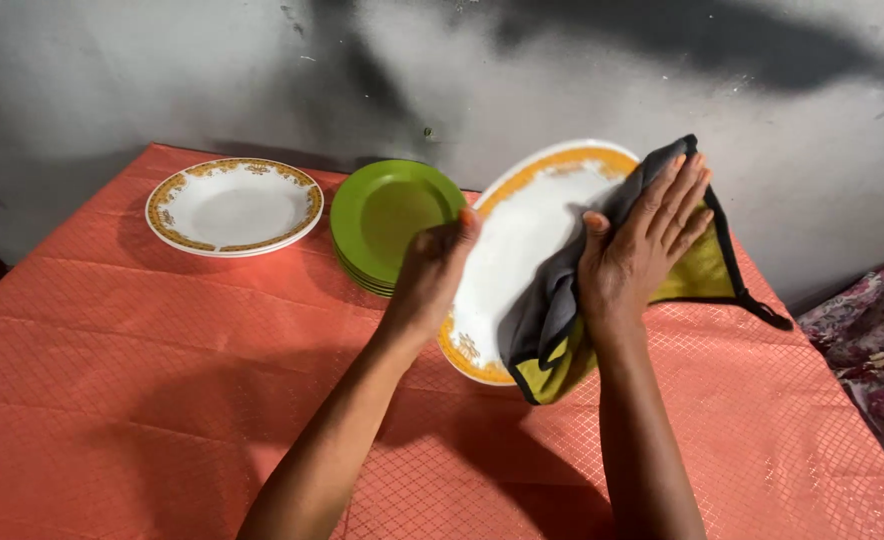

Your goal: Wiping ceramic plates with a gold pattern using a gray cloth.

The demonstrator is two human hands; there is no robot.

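Partly cloth-covered plate, right hand pressing

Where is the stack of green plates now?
In the head view, the stack of green plates sits on the orange tablecloth, between the white plate and the left hand.

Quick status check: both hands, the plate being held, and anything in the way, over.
Left hand grips oval plate by its rim, tilted. Right hand flat, pressing grey-yellow cloth on plate. Green plates close beside left hand; white plates clear.
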